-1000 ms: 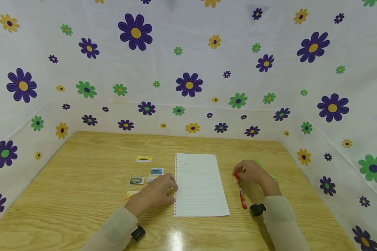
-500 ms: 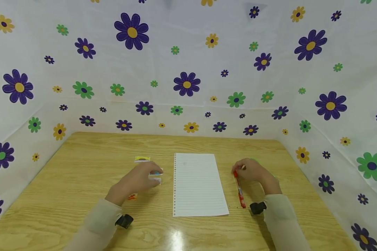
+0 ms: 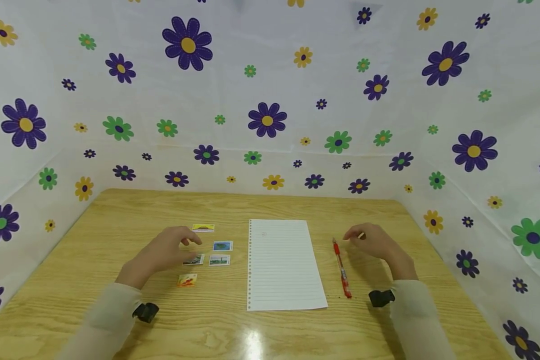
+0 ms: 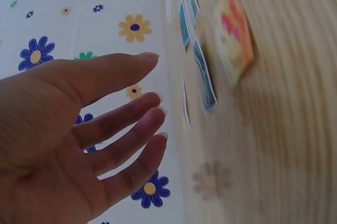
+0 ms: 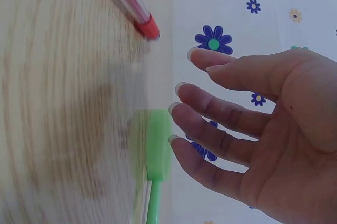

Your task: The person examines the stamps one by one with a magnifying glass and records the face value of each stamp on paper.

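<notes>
My left hand hovers with loosely bent fingers over several small stamp-like picture cards. Its fingertips overlap a green-toned card and reach near a yellow card. Beside these lie a blue card, a grey-green card and an orange-yellow card. Nothing is in this hand in the left wrist view. My right hand, also holding nothing, is just right of a red pen lying on the table. Below its fingers in the right wrist view is a bright green plastic thing with a narrow stem.
A lined sheet of paper with punched holes lies between the hands on the wooden table. A white cloth printed with flowers surrounds the table at the back and both sides.
My left hand has moved left from the paper's edge to over the cards. My right hand has let go of the pen's tip and shifted slightly right, leaving the pen on the table.
</notes>
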A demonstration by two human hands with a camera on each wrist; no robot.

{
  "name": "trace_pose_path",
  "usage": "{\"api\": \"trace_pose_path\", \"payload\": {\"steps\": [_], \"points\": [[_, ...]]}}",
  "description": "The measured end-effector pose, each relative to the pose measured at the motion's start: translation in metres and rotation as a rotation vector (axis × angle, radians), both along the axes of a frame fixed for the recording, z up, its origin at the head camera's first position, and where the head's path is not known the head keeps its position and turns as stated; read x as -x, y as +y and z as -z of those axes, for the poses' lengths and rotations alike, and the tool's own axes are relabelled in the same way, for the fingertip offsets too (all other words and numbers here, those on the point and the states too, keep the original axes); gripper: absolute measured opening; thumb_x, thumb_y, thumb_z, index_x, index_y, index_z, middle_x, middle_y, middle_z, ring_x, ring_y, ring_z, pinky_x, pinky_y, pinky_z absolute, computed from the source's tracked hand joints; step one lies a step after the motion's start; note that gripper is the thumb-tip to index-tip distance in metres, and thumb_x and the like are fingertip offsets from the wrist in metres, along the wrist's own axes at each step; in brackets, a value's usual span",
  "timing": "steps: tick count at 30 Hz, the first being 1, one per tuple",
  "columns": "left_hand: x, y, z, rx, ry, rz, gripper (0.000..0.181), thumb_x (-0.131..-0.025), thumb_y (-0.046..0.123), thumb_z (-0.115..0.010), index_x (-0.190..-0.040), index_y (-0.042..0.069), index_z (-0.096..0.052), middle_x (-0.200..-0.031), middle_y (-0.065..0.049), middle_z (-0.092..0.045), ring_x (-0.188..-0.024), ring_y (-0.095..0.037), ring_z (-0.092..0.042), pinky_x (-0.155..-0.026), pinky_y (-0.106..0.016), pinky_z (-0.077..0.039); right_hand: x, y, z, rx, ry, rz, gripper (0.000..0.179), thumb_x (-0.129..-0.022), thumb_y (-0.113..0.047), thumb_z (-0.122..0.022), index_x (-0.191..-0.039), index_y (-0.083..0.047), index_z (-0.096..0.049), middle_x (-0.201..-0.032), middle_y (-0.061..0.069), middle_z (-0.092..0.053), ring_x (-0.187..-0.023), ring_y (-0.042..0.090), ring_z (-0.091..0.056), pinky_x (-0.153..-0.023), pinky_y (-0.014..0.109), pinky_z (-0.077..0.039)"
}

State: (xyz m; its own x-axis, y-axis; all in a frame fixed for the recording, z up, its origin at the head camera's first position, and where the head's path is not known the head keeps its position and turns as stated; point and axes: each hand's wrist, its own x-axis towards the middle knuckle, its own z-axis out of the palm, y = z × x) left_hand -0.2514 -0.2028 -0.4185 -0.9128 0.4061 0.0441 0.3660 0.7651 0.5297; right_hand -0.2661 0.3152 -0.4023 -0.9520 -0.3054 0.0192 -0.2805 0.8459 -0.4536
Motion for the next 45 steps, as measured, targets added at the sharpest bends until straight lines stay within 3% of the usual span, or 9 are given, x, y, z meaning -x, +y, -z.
{"api": "trace_pose_path", "payload": {"steps": [7, 16, 22, 31, 45], "points": [[0.003, -0.015, 0.008, -0.010, -0.005, -0.015, 0.023, -0.088, 0.018, -0.081, -0.108, 0.008, -0.079, -0.114, -0.009, -0.074, -0.111, -0.034, -0.067, -0.097, -0.055, -0.056, -0.002, 0.016, -0.001, -0.005, 0.025, 0.039, 0.019, -0.098, -0.004, -0.059, -0.106, 0.000, -0.076, -0.109, 0.021, -0.074, -0.095, 0.030, -0.067, -0.084, 0.047, -0.059], [0.003, -0.020, 0.014, 0.019, -0.057, -0.007, 0.019, -0.087, 0.016, -0.082, -0.105, 0.013, -0.081, -0.132, -0.020, -0.070, -0.129, -0.047, -0.059, -0.108, -0.066, -0.045, -0.006, 0.036, -0.001, -0.030, 0.019, 0.112, 0.017, -0.095, -0.004, -0.062, -0.106, 0.001, -0.074, -0.101, 0.023, -0.072, -0.089, 0.034, -0.069, -0.077, 0.048, -0.060], [0.003, -0.023, 0.016, 0.036, -0.055, 0.011, 0.019, -0.087, 0.013, -0.082, -0.106, 0.012, -0.081, -0.133, -0.023, -0.069, -0.130, -0.051, -0.056, -0.108, -0.065, -0.045, -0.006, 0.049, 0.003, -0.042, 0.018, 0.159, 0.022, -0.089, -0.001, -0.065, -0.109, 0.003, -0.072, -0.104, 0.029, -0.070, -0.092, 0.041, -0.069, -0.076, 0.051, -0.059], [0.003, -0.021, 0.019, 0.052, -0.049, -0.004, 0.018, -0.087, 0.013, -0.082, -0.105, 0.012, -0.081, -0.135, -0.021, -0.068, -0.132, -0.050, -0.055, -0.109, -0.065, -0.044, -0.002, 0.058, 0.008, -0.087, -0.020, 0.224, 0.024, -0.090, -0.002, -0.064, -0.111, 0.004, -0.071, -0.106, 0.030, -0.069, -0.096, 0.043, -0.065, -0.083, 0.057, -0.056], [0.007, -0.029, 0.027, -0.034, -0.112, -0.060, 0.015, -0.087, 0.013, -0.082, -0.102, 0.012, -0.082, -0.136, -0.019, -0.068, -0.128, -0.046, -0.060, -0.107, -0.060, -0.049, 0.003, 0.063, 0.011, -0.080, -0.066, 0.234, 0.021, -0.088, 0.002, -0.069, -0.108, 0.002, -0.070, -0.099, 0.025, -0.071, -0.093, 0.039, -0.064, -0.083, 0.054, -0.054]]}}
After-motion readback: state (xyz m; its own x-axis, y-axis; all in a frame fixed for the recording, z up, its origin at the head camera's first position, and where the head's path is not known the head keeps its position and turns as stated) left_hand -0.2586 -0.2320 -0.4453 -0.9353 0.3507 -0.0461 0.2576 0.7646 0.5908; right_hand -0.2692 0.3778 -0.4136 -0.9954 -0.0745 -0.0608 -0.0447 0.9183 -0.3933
